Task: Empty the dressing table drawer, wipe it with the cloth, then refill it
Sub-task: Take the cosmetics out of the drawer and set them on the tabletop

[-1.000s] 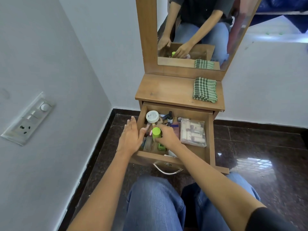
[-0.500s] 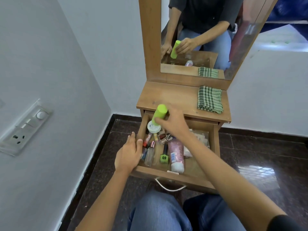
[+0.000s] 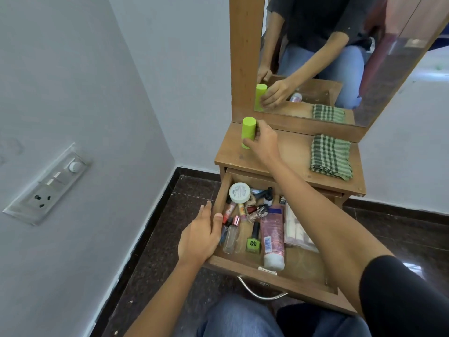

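I have just one view, from the head camera. It sits above the person's knees (image 3: pixel 238 317) and looks forward and down, close over the open drawer (image 3: pixel 298 285) and the surface (image 3: pixel 291 154) behind it. The wide lens bends the left wall (image 3: pixel 73 93). The mirror (image 3: pixel 340 57) faces the camera and shows the surface a second time, from behind.

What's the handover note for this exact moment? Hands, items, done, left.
Right hand grips the green bottle, upright at the tabletop's back left.
Left hand rests on the open drawer's left wall.
Cloth lies folded on the tabletop's right, unused.
Done: only that bottle is out.
Left: remove pink tube, white jar, clear box and small bottles; wipe; refill.
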Demonstrator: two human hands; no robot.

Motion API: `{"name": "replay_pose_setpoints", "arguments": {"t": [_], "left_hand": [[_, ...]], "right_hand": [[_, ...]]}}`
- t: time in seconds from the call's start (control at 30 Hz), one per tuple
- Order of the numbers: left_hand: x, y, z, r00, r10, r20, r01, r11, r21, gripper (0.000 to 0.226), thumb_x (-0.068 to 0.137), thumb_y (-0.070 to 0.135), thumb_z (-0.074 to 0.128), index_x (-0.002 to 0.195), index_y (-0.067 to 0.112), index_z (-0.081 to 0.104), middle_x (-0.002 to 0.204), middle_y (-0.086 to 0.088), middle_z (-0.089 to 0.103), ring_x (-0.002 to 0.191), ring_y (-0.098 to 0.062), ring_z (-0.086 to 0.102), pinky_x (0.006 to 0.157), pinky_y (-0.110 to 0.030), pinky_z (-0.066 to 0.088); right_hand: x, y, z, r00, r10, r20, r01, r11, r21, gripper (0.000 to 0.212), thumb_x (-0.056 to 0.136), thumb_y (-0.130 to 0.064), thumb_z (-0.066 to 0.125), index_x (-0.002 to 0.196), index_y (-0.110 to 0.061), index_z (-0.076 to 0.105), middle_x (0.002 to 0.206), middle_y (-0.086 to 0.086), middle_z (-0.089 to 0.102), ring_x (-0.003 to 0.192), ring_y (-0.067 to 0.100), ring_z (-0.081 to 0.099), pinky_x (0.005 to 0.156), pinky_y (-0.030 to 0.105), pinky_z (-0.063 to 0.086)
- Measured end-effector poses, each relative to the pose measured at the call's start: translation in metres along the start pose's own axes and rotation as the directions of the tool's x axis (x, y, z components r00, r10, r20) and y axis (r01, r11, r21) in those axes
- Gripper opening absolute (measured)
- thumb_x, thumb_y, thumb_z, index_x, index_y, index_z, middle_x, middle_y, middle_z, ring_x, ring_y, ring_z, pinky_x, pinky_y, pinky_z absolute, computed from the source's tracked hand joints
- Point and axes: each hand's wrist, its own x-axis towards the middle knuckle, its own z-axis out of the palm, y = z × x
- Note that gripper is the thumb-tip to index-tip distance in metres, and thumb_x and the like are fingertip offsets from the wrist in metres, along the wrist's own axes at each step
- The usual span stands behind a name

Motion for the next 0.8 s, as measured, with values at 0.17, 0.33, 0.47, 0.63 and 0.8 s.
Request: {"name": "replay_pose_setpoints", "arguments": {"t": [0.17,0.33,0.47,0.63,0.8], "left_hand": [[0.001,-0.001,0.001,1.0,-0.004,-0.006,0.004,1.0,0.007,0.061,0.1,0.055,0.023,0.151,0.023,0.031,0.151,-0.005,0.043,0.121,-0.022,0.058,0.091,-0.038,0.049],[0.001,-0.001,0.001,1.0,-0.003,-0.008,0.003,1.0,0.005,0.061,0.1,0.054,0.023,0.152,0.023,0.029,0.153,-0.005,0.04,0.122,-0.023,0.058,0.093,-0.037,0.048],[0.002,-0.001,0.001,1.0,-0.006,-0.016,0.006,1.0,-0.001,0.06,0.1,0.054,0.024,0.152,0.024,0.03,0.154,-0.005,0.038,0.122,-0.023,0.058,0.092,-0.035,0.048],[0.003,-0.001,0.001,1.0,-0.007,-0.004,0.007,1.0,-0.004,0.059,0.101,0.053,0.025,0.152,0.023,0.03,0.155,-0.006,0.037,0.126,-0.024,0.055,0.095,-0.038,0.046],[0.004,-0.001,0.0,1.0,-0.017,-0.007,0.017,1.0,0.0,0.057,0.102,0.052,0.026,0.151,0.024,0.032,0.154,-0.005,0.038,0.125,-0.025,0.056,0.096,-0.04,0.046]], "right_hand": [[0.022,-0.003,0.018,0.997,0.045,-0.069,-0.04,0.996,0.078,0.044,0.07,-0.004,0.078,0.109,-0.002,0.058,0.106,0.015,0.059,0.097,0.028,0.057,0.084,0.039,0.048],[0.042,-0.005,0.038,0.984,0.142,-0.108,-0.116,0.97,0.215,0.041,0.069,-0.002,0.08,0.104,0.0,0.059,0.096,0.01,0.062,0.085,0.019,0.057,0.079,0.031,0.051],[0.049,0.002,0.053,0.966,0.215,-0.145,-0.175,0.954,0.245,0.036,0.07,-0.003,0.078,0.101,-0.001,0.059,0.094,0.01,0.064,0.08,0.017,0.058,0.077,0.031,0.052],[0.058,0.004,0.061,0.957,0.223,-0.185,-0.186,0.962,0.198,0.035,0.07,-0.006,0.078,0.098,-0.002,0.058,0.098,0.014,0.063,0.088,0.026,0.06,0.079,0.039,0.05],[0.053,0.003,0.059,0.972,0.187,-0.14,-0.171,0.978,0.121,0.042,0.07,-0.007,0.078,0.105,-0.001,0.056,0.108,0.016,0.058,0.097,0.028,0.056,0.081,0.031,0.044]]}}
